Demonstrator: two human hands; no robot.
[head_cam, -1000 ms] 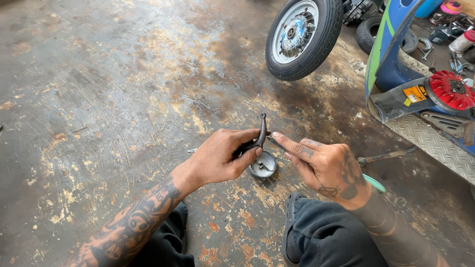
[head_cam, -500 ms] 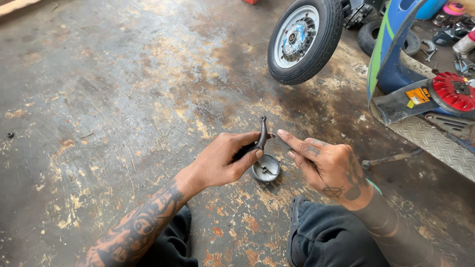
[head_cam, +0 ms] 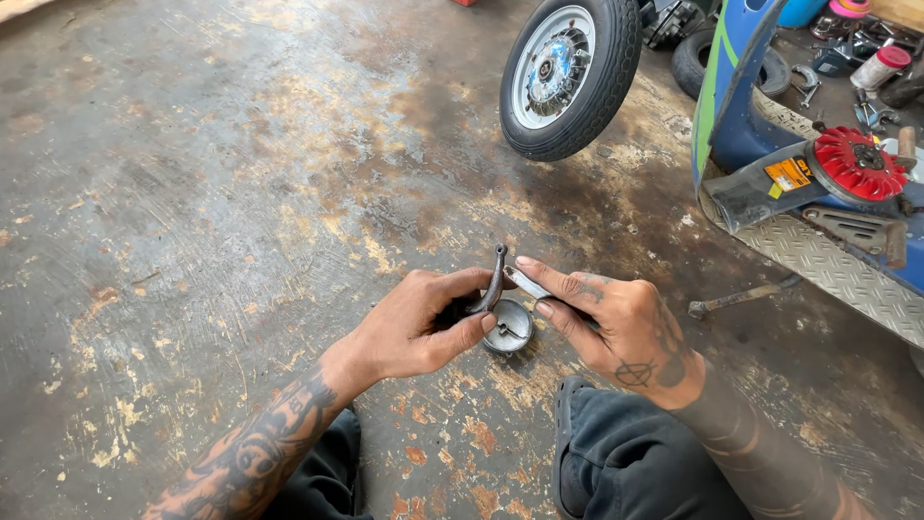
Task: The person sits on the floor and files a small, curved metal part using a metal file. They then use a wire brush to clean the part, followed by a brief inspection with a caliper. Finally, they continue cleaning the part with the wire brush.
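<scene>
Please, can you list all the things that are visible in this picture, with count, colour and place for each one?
curved metal lever: one, dark grey, held upright in the left hand
flat metal tool: one, silver, under the right hand's fingers, tip against the lever
round metal cap: one, grey, on the floor below both hands
wheel: one, black tyre with silver rim, top centre
scooter body: one, blue and green, upper right
fan wheel: one, red, on the scooter, right edge
long rod: one, rusty grey, on the floor at right
concrete floor: one, grey with worn yellow patches
left hand: one, gripping the lever
right hand: one, holding the flat tool
</scene>
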